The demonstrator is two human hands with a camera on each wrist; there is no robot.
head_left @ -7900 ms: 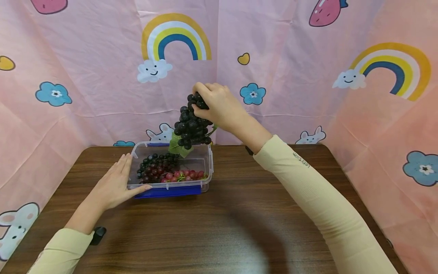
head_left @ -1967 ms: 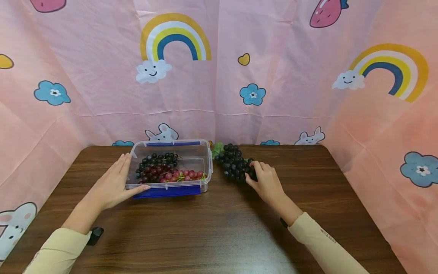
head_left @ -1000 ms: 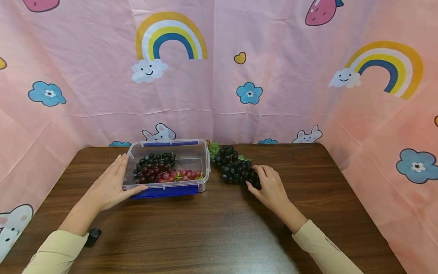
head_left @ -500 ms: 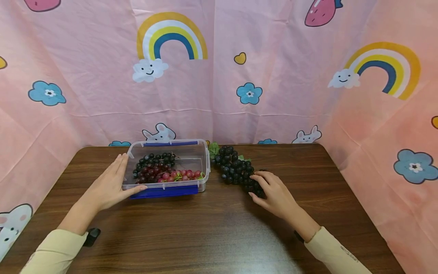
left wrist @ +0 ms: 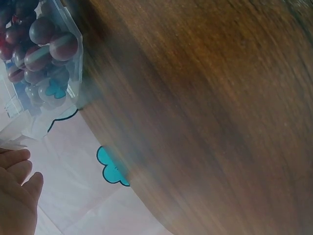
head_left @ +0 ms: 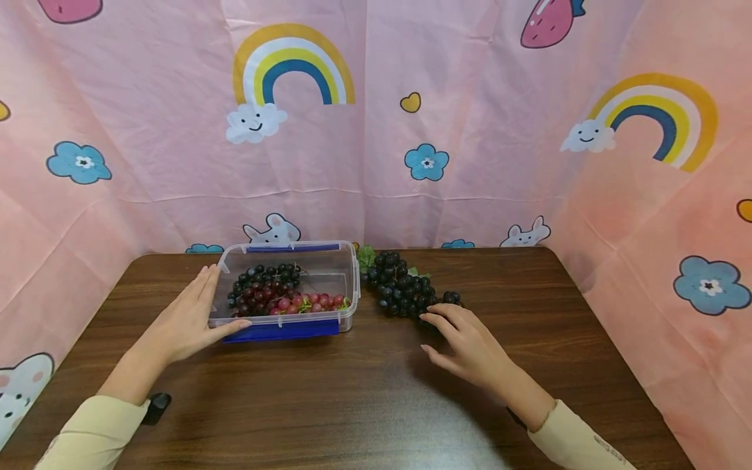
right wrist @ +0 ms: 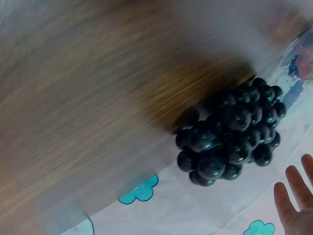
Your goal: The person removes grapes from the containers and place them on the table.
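In the head view, my left hand rests along the left end of a clear plastic box, its fingers straight and its thumb on the front rim. Inside lie a bunch of dark grapes and a bunch of pink grapes. A bunch of black grapes with green leaves lies right of the box. My right hand is over the bunch's near end, fingers loosely bent and thumb apart, hiding part of it. The right wrist view shows this black bunch, with the right hand's fingers spread.
Everything stands on a brown wooden table. A blue latch flap hangs at the box's front. Behind the table's back edge rises a pink cloth printed with rainbows and flowers.
The right hand held the black grapes above the box, and they now lie on the table to its right. Its fingers have since loosened and drawn nearer. The left hand has stayed put.
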